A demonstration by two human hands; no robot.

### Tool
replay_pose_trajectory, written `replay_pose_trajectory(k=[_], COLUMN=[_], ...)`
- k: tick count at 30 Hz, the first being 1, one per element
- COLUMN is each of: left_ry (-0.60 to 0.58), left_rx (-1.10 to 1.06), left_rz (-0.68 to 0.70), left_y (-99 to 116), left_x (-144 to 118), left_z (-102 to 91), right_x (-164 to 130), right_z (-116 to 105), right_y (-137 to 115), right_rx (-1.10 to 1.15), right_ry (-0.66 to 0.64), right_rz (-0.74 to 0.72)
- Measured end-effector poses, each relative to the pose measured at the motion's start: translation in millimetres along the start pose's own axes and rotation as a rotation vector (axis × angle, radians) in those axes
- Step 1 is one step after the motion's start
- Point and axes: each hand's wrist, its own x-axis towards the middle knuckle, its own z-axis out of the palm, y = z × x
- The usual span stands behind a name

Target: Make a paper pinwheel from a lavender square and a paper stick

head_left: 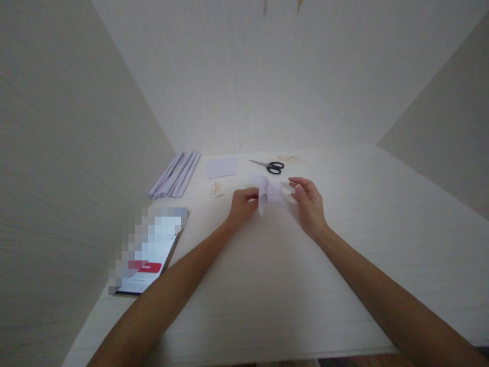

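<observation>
A: While both forearms stretch out over the pale table [344, 285], what does the left hand [241, 205] hold?

B: Its fingers are curled nearly closed, pinching the left edge of a small white paper piece [269, 192], which sits between the two hands just above the tabletop, partly folded.

A: And the right hand [308, 204]?

B: It is half open, fingers loosely bent, just beside the paper's right edge. Whether the fingertips touch the paper cannot be told.

A: What lies around them?

B: Black-handled scissors [270, 166] lie beyond the paper, a flat white sheet [221, 167] to their left, and a bundle of folded white strips [176, 174] by the left wall. A small crumpled scrap [216, 190] sits near the left hand, and a phone [151, 257] lies beside the left forearm.
</observation>
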Motion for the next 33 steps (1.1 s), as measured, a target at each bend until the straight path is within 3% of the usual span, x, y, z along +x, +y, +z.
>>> replay_pose_trajectory(k=[2,9,19,21,27,33], left_ry=[0.054,-0.072,-0.187,-0.184,-0.126,-0.208], left_rx=[0.011,-0.104,-0.148,-0.151,-0.101,-0.112], left_rz=[0.013,0.041,-0.028,-0.035,-0.030,-0.009], left_y=[0.2,10.0,15.1,10.8,-12.7,-9.1], left_x=[0.5,-3.8,-5.5,-4.9,-1.8,-3.1], left_z=[-0.9,-2.3,2.1,2.5,3.9,5.7], right_x=[0.1,-4.0,-3.7,-4.1,-5.9,-4.5], right_z=[-0.3,1.8,4.8,5.1,5.0,3.5], right_y=[-0.1,-1.5,0.4,-2.2,-12.4,-13.5], right_rx=[0.020,-0.067,-0.006,0.108,0.324,0.391], right_ry=[0.025,-0.136,-0.163,-0.194,-0.293,-0.293], right_rz=[-0.006,-0.012,0.024,0.075,0.434,0.474])
